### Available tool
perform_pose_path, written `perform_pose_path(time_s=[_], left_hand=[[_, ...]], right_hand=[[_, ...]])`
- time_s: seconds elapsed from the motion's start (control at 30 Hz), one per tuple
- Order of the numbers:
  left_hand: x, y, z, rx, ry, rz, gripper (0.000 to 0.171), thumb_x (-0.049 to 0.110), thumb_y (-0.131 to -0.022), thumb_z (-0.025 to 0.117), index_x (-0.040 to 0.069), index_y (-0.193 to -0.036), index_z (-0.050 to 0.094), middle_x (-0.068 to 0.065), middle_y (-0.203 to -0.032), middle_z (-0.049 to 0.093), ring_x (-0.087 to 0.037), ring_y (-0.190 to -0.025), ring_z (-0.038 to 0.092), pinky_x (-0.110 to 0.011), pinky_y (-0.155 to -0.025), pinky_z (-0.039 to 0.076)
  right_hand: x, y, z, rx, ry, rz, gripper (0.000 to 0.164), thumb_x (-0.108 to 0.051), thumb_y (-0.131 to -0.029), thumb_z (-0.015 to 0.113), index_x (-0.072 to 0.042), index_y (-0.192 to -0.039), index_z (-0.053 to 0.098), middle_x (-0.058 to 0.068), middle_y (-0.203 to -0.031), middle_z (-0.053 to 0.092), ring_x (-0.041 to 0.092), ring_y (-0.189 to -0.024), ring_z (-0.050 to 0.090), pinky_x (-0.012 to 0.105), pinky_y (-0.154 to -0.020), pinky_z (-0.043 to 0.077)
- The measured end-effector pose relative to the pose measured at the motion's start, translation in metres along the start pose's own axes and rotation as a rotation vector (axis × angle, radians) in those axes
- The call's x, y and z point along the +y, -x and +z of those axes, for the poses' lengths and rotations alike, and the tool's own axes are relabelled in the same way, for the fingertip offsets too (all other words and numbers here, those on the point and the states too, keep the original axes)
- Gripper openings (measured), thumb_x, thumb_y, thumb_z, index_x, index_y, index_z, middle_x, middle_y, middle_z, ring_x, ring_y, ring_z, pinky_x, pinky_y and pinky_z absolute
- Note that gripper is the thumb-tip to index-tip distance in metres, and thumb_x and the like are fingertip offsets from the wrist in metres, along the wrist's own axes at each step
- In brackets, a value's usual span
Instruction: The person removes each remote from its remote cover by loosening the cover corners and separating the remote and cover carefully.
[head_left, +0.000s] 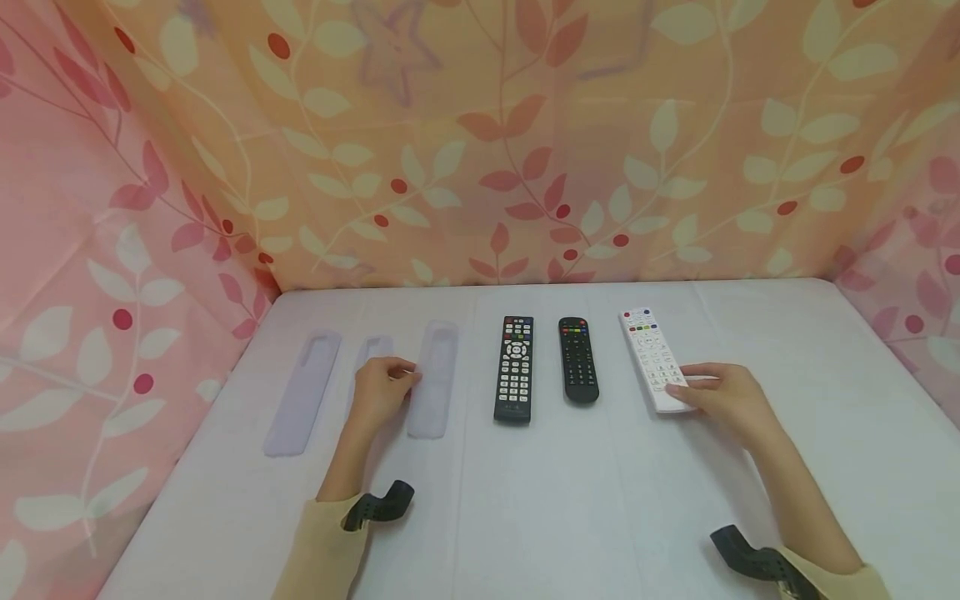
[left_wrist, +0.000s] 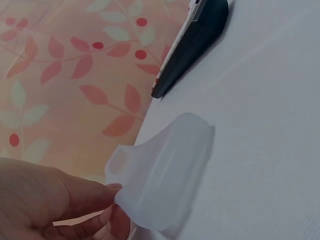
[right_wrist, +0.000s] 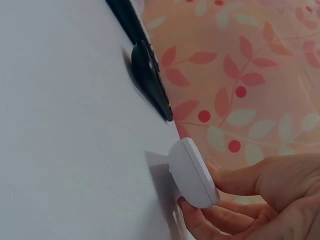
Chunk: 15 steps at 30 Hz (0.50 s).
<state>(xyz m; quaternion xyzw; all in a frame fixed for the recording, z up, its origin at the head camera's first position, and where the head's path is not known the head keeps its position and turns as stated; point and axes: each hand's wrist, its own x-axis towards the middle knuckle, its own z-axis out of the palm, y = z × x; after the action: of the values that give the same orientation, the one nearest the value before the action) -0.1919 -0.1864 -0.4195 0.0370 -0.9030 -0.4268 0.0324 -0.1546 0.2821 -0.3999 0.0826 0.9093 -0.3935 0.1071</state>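
Note:
My left hand (head_left: 381, 393) pinches the left edge of a translucent silicone remote cover (head_left: 433, 392) between thumb and fingers. In the left wrist view this cover (left_wrist: 172, 170) looks hollow and rounded, with its near edge at my fingertips. Over on the right, my right hand (head_left: 726, 402) grips the lower end of a white remote control (head_left: 651, 352), thumb on its button face. The right wrist view shows the remote (right_wrist: 192, 175) end-on, tilted, with a shadow beside it on the cloth.
Two more translucent covers lie left: a long one (head_left: 303, 396) and a smaller one (head_left: 377, 344) partly hidden by my left hand. A long black remote (head_left: 513, 371) and a shorter black remote (head_left: 578, 362) lie mid-table. Behind the white-covered table (head_left: 555, 500) hangs a leaf-patterned curtain (head_left: 585, 167).

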Motion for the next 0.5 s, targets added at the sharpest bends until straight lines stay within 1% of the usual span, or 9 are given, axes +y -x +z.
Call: perform_pose_path(time_s=[0.13,0.27,0.4,0.5], left_hand=[[-0.0014,-0.0006,0.0008,0.014,-0.003,-0.02,0.018,0.003,-0.094,0.075,-0.008,-0.108,0.077,-0.018,-0.085,0.074,-0.014,-0.062,0.066,-0.02,-0.057,0.048],[-0.0017,-0.0003,0.0006,0.019,-0.005,-0.025,0.018,0.003,-0.094,0.075,-0.008,-0.107,0.077,-0.016,-0.081,0.073,-0.014,-0.061,0.066,-0.021,-0.057,0.048],[-0.0027,-0.0002,0.0005,0.014,-0.005,-0.023,0.018,0.003,-0.094,0.074,-0.009,-0.107,0.077,-0.017,-0.08,0.073,-0.016,-0.061,0.068,-0.02,-0.057,0.049],[-0.0034,-0.0008,0.0013,0.004,0.006,-0.024,0.017,0.002,-0.095,0.073,-0.01,-0.107,0.076,-0.018,-0.081,0.074,-0.015,-0.061,0.068,-0.02,-0.057,0.05]], right_hand=[[-0.0005,-0.0004,0.0038,0.022,-0.008,-0.023,0.067,-0.031,-0.097,0.076,0.016,-0.141,0.054,0.038,-0.132,0.063,0.051,-0.124,0.058,0.034,-0.081,0.048],[-0.0016,-0.0004,0.0076,0.025,-0.013,-0.023,0.067,-0.03,-0.096,0.077,0.016,-0.139,0.055,0.038,-0.129,0.065,0.045,-0.112,0.063,0.03,-0.075,0.049],[-0.0027,-0.0006,0.0104,0.017,-0.011,-0.005,0.067,-0.03,-0.095,0.079,0.015,-0.138,0.055,0.037,-0.123,0.068,0.037,-0.101,0.064,0.029,-0.071,0.05],[-0.0034,-0.0011,0.0109,0.013,0.004,0.003,0.067,-0.031,-0.095,0.079,0.015,-0.137,0.055,0.036,-0.121,0.069,0.039,-0.102,0.065,0.03,-0.072,0.049]])
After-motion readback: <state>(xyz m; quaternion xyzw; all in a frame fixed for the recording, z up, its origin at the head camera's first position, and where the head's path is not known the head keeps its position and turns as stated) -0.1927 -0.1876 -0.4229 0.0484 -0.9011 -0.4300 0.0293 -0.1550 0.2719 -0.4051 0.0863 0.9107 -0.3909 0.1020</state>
